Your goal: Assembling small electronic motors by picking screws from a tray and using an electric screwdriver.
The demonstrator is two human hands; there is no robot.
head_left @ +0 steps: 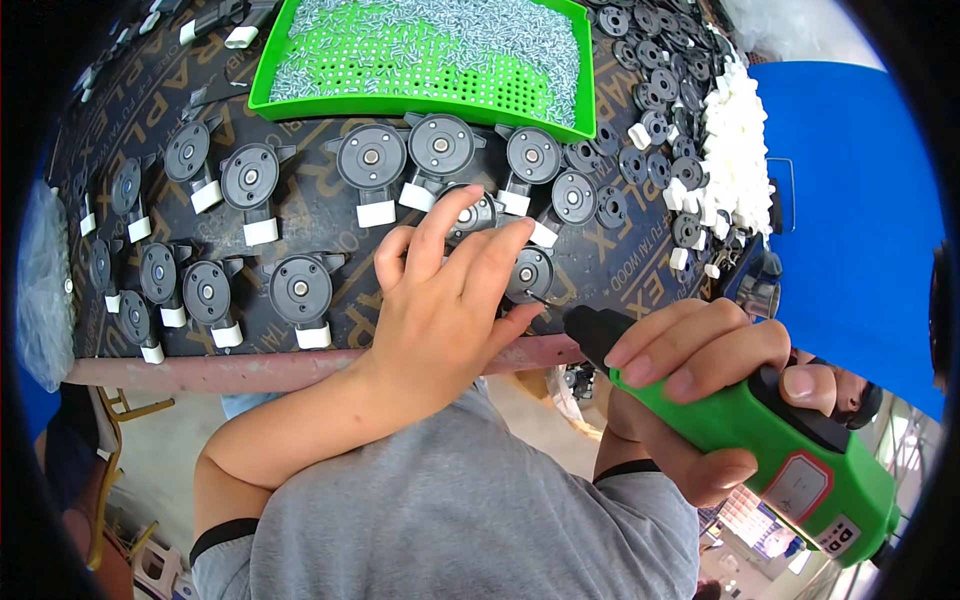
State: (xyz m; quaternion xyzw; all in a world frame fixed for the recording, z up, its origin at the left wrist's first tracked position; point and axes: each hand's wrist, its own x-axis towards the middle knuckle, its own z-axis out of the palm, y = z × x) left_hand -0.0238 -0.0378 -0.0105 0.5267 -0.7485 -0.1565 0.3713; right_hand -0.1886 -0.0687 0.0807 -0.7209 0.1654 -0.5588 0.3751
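Note:
My right hand (700, 370) is wrapped round a green electric screwdriver (740, 435) with a black nose. The thin bit slants to the left and meets a black round plastic housing (530, 272) near the table's front edge. My left hand (445, 300) steadies this housing between thumb and forefinger, its other fingers bent and spread. Another black round housing (473, 212) lies under a fingertip, partly covered. Similar housings with white end blocks, such as one (372, 157) behind my left hand, lie in loose rows across the dark board.
A green perforated tray (430, 105) of small silvery screws stands at the back. Black discs (655, 95) and a heap of white plastic pieces (735, 150) lie at the right, beside a blue surface (850, 190). Clear plastic wrap (45, 290) hangs at the left edge.

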